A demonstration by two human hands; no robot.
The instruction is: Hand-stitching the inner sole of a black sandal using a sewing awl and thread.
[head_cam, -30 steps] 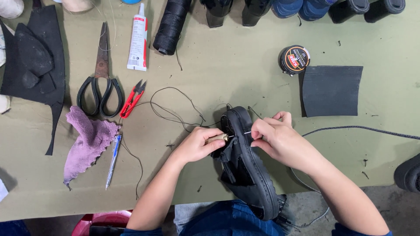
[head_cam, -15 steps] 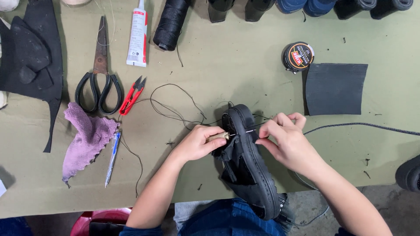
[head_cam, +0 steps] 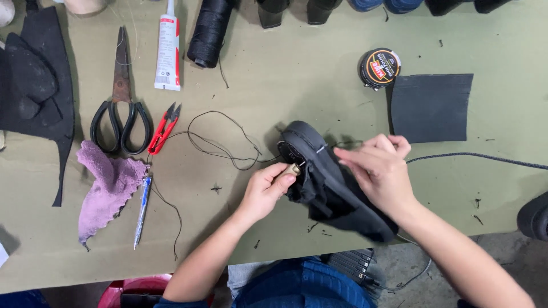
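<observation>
I see a black shoe [head_cam: 331,182] lying on its side near the front edge of the olive-green table [head_cam: 297,80], just right of the middle, its dark rubber sole turned up and its rounded toe end pointing away from me. The upper is matte black and soft, folded and creased beneath the sole, and a short pale stitch mark shows on the sole edge near the toe. My left hand [head_cam: 265,191] sits against the shoe's left side with its fingers [head_cam: 283,178] closed on a small pale tool handle [head_cam: 292,169] pressed at the sole edge. My right hand [head_cam: 379,171] rests over the shoe's right side, its fingers pinched together on a thin black thread [head_cam: 220,137] at the top of the sole; the thread loops away loosely across the table to the left. Further left lie red thread snips [head_cam: 164,128], large black-handled scissors [head_cam: 121,97], a crumpled purple cloth [head_cam: 108,185] and a pen [head_cam: 142,208]. Along the back I see a white glue tube [head_cam: 168,48] and a black thread spool [head_cam: 210,31]. Right of the shoe lie a round polish tin [head_cam: 379,67] and a dark square rubber sheet [head_cam: 431,106]
</observation>
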